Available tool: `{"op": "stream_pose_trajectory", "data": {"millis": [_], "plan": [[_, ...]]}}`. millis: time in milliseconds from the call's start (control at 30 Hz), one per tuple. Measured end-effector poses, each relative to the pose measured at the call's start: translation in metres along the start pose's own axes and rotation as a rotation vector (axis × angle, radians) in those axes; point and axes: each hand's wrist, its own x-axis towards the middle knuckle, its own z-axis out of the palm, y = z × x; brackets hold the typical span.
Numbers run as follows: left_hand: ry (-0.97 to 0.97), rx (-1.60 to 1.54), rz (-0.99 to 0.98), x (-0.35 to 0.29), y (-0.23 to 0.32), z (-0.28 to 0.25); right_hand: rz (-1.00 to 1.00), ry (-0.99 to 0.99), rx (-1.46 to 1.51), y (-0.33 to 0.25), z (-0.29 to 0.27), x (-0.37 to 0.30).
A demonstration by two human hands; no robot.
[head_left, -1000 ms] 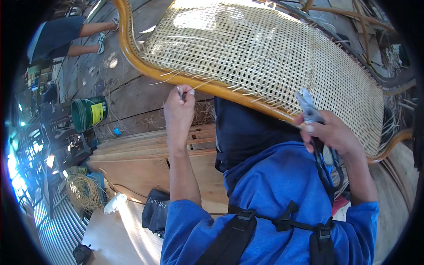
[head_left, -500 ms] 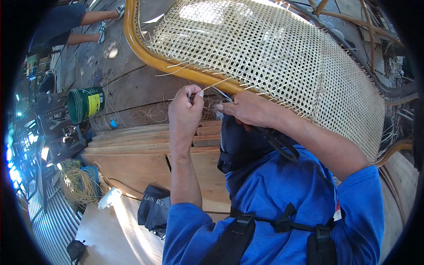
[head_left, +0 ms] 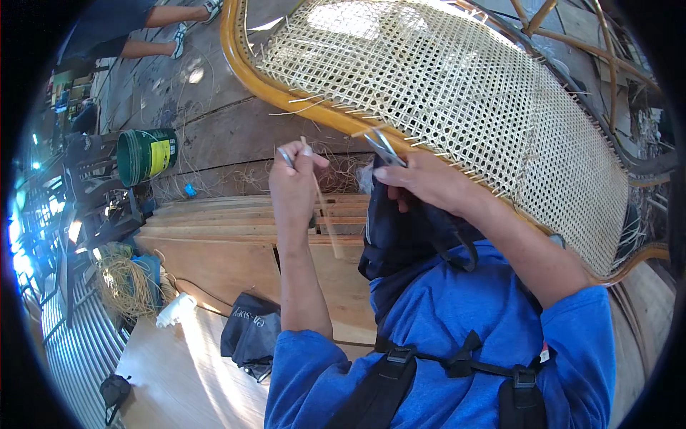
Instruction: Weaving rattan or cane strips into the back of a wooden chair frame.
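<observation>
A woven cane panel (head_left: pixel 429 79) is set in a curved wooden frame (head_left: pixel 300 105), with short strand ends sticking out along its near edge. My right hand (head_left: pixel 429 179) is closed around scissors (head_left: pixel 386 149), whose blades are spread at the frame's near edge. To the left, apart from the frame, my left hand (head_left: pixel 294 184) pinches a loose cane strip (head_left: pixel 329 225) that hangs down past the wrist. A small shiny metal piece (head_left: pixel 286 157) shows at its fingers; its kind is unclear. One longer strand (head_left: pixel 296 111) juts from the frame further left.
Stacked wooden boards (head_left: pixel 236 222) lie below my hands. A green bucket (head_left: pixel 136 157) stands at the left, near cane scraps on the plank floor. A bundle of cane (head_left: pixel 125 282) and a dark bag (head_left: pixel 250 329) lie lower left. Another person's legs (head_left: pixel 161 32) show at upper left.
The cane strip, earlier stretched from my left hand to the frame, now hangs free in that hand, which has drawn back. The scissor blades have spread apart. The view has shifted slightly.
</observation>
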Motion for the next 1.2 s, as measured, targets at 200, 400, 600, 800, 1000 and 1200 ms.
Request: {"op": "stream_pose_trajectory", "data": {"millis": [200,400,600,800,1000,1200], "plan": [[0.141,-0.634,-0.087,0.042,-0.027,0.005,-0.046,-0.215,0.360,0.015,-0.001,-0.024],[0.177,-0.640,-0.048,0.066,-0.020,0.033,-0.136,-0.095,0.332,-0.013,0.003,-0.002],[0.324,-0.486,0.136,0.084,-0.025,0.042,0.003,-0.085,0.040,-0.030,-0.015,0.024],[0.341,-0.494,0.070,0.079,-0.020,0.038,-0.080,-0.068,0.068,-0.058,-0.026,0.048],[0.304,-0.522,-0.006,0.070,-0.012,0.033,-0.186,-0.109,0.006,-0.067,-0.026,0.064],[0.255,-0.577,0.035,0.069,-0.006,0.035,-0.277,-0.059,-0.125,-0.064,-0.023,0.076]]}}
